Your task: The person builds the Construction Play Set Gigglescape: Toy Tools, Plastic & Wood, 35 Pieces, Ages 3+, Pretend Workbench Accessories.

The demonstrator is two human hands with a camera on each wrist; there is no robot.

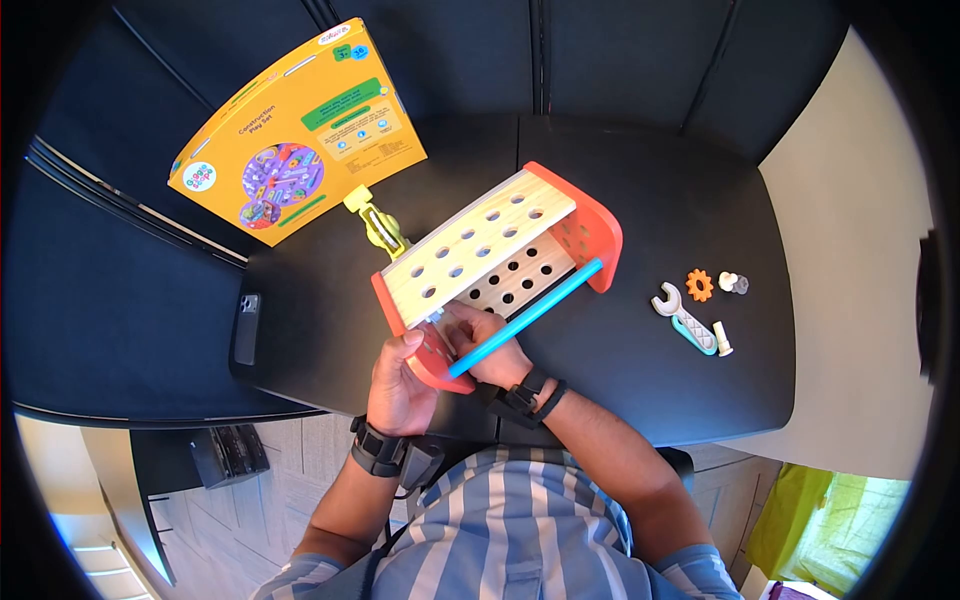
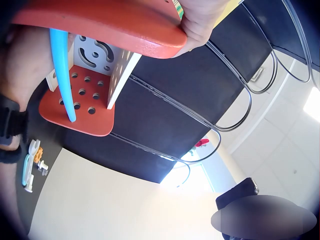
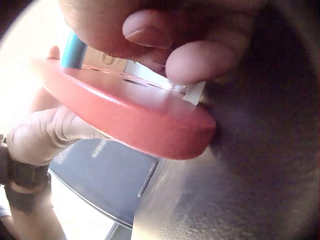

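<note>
A toy workbench with a holed wooden panel [image 1: 470, 240], red end boards [image 1: 590, 230] and a blue rod [image 1: 525, 318] is tilted over the table. The left hand [image 1: 400, 390] grips its near-left red end board, thumb on the edge. Inside the frame, behind the rod, is the right hand [image 1: 487, 345], its curled fingers near that board's inner face. In the right wrist view the fingertips [image 3: 200, 62] pinch a small whitish piece [image 3: 194, 93] at the red board [image 3: 145, 120]; its shape is mostly hidden.
A yellow box [image 1: 300, 140] stands at the back left, beside a yellow-green toy [image 1: 380, 225]. A phone [image 1: 247, 328] lies at the left edge. On the right are a toy wrench [image 1: 685, 318], an orange gear [image 1: 699, 285], a cream bolt [image 1: 722, 338] and other small pieces [image 1: 734, 283].
</note>
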